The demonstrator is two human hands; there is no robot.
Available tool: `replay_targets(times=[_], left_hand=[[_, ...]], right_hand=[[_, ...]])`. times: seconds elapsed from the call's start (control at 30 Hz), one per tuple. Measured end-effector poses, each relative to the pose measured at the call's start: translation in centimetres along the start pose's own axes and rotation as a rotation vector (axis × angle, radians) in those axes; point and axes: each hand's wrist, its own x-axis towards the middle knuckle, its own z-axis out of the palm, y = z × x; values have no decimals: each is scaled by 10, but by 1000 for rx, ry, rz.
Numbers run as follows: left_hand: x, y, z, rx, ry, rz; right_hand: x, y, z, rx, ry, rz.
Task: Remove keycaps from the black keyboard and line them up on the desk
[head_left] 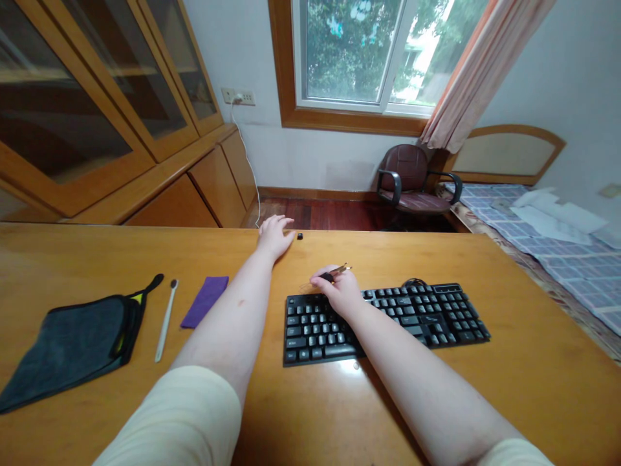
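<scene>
Head view, only camera. Keyboard (412,310) lies flat on the tabletop (301,414), in front of me and to the right, cable bunched behind it. My right hand (339,290) is over its back edge, left of centre, fingers closed narrowly around a small tool (327,277) with a dark middle, brass-coloured tips at one end and thin wire at the other.

My left hand (276,237) is by the far edge, fingers loosely spread, nothing visible in them. A small black piece (299,236), possibly a keycap, sits just beside the thumb; contact uncertain.

Off to the left: purple cloth (206,301), toothbrush (166,320), folded grey cloth (77,336).

Risks, my judgement:
- Black piece: lies close to the far edge; a careless brush of my thumb could send it to the floor.
- Tool: thin wire, probably springy; a crooked pull could bend it or slip off a key.
- Keyboard: unsecured by either hand as far as I can see; sideways force from my right wrist could slide it.
</scene>
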Motion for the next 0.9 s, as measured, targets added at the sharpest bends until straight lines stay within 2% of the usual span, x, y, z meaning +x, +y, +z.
replay_targets(times=[0.1,0.2,0.47,0.9], left_hand=[[-3,20,7,108,-50,27],[-4,26,14,159,-68,48],[2,8,16,114,-82,-54],[1,3,8,39,-74,-149]], right_hand=[[0,0,0,-14,1,2],[1,-1,1,-17,6,-3],[1,-4,-1,-44,-5,-13],[1,-4,-1,-37,-13,-17]])
